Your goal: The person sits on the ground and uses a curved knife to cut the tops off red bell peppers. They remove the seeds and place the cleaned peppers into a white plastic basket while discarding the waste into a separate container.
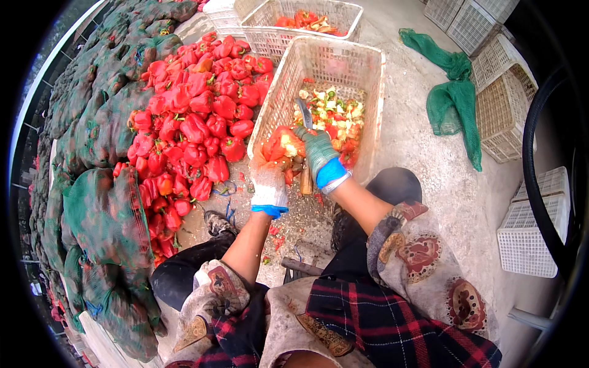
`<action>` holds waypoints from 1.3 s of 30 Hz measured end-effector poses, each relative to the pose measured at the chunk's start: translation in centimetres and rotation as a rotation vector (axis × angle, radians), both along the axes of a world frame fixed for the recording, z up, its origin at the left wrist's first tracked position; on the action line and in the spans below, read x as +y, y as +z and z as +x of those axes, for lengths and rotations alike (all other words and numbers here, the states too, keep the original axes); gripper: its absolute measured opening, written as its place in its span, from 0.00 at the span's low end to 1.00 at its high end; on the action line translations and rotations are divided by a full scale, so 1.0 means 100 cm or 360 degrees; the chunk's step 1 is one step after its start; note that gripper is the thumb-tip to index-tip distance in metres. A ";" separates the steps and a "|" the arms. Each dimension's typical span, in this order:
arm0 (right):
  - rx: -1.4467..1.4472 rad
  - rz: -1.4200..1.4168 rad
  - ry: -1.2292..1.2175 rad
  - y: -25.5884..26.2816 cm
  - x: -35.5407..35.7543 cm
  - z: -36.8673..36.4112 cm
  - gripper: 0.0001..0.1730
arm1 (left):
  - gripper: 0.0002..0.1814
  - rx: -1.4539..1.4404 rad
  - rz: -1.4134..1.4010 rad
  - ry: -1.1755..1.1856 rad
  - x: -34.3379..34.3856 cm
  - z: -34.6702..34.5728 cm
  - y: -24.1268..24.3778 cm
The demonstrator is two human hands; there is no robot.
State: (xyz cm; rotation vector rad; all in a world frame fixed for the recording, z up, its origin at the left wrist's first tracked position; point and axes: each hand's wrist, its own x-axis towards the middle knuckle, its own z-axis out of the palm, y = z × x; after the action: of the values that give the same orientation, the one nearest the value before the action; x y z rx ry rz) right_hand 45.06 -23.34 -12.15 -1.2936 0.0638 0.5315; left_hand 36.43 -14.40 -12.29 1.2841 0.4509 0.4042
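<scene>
My left hand, in a white knit glove with an orange-stained front, holds a cut-open red bell pepper with its pale core showing. In my right hand, gloved in dull green, is a knife whose metal blade points away from me. Both hands are close together over the near end of a white plastic crate. Inside it lie pale and green pepper cores and red scraps. A piece of wood shows below my right hand; whether it belongs to the knife, I cannot tell.
A heap of red bell peppers lies left of the crate. Stuffed green mesh sacks line the far left. Behind stands another crate with pepper pieces. Green netting and white crates are on the right.
</scene>
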 end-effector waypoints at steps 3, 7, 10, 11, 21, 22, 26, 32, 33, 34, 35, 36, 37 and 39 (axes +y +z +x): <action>0.0710 0.0979 0.0373 0.014 -0.024 0.009 0.16 | 0.10 -0.0158 -0.0871 0.0168 0.018 -0.003 0.011; -0.0128 0.0239 0.0199 0.050 -0.052 0.024 0.17 | 0.05 -0.0005 -0.1090 0.0336 0.056 -0.015 0.028; -0.0481 -0.0545 0.0055 0.029 -0.078 0.060 0.18 | 0.03 -0.0177 -0.1372 -0.0065 0.088 -0.022 0.013; -0.0309 -0.0673 0.0038 0.010 -0.083 0.073 0.19 | 0.03 -0.0110 -0.1383 0.0004 0.091 -0.016 0.010; -0.0184 0.0032 0.0601 0.038 -0.038 0.009 0.16 | 0.03 -0.0312 -0.0940 0.0663 0.128 -0.175 0.090; -0.0188 0.0021 0.0583 0.034 -0.043 0.014 0.16 | 0.02 -0.0380 -0.0753 0.0826 0.144 -0.220 0.103; -0.0223 -0.0047 0.0550 0.019 -0.042 0.022 0.15 | 0.08 -0.0337 0.0102 0.1733 0.121 -0.399 0.179; -0.0201 -0.0126 0.0623 -0.018 -0.047 0.046 0.16 | 0.23 0.2070 0.0861 0.1386 0.045 -0.641 0.163; -0.0295 -0.0129 0.0627 -0.002 -0.037 0.032 0.17 | 0.25 0.2075 0.1013 0.1521 0.054 -0.655 0.151; -0.0326 -0.0086 0.0724 0.001 -0.029 0.025 0.17 | 0.27 0.2084 0.1175 0.1647 0.067 -0.666 0.139; -0.0327 -0.0066 0.0785 0.001 -0.031 0.021 0.18 | 0.29 0.2105 0.1357 0.1713 0.084 -0.661 0.139; -0.0429 -0.0109 0.0755 0.019 -0.039 0.018 0.19 | 0.30 0.1595 0.1160 0.1662 0.111 -0.595 0.133; -0.0482 -0.0101 0.0755 0.029 -0.037 0.004 0.19 | 0.26 0.0980 0.1213 0.1455 0.134 -0.541 0.123; -0.0575 -0.0117 0.0901 0.043 -0.025 -0.029 0.21 | 0.19 0.0325 0.0627 0.0992 0.093 -0.389 0.158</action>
State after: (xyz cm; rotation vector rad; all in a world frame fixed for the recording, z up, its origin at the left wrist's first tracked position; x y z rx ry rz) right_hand 42.12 -25.80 -7.85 -1.4631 -0.6036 0.7685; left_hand -2.50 -5.09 3.49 1.5585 0.9892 0.9230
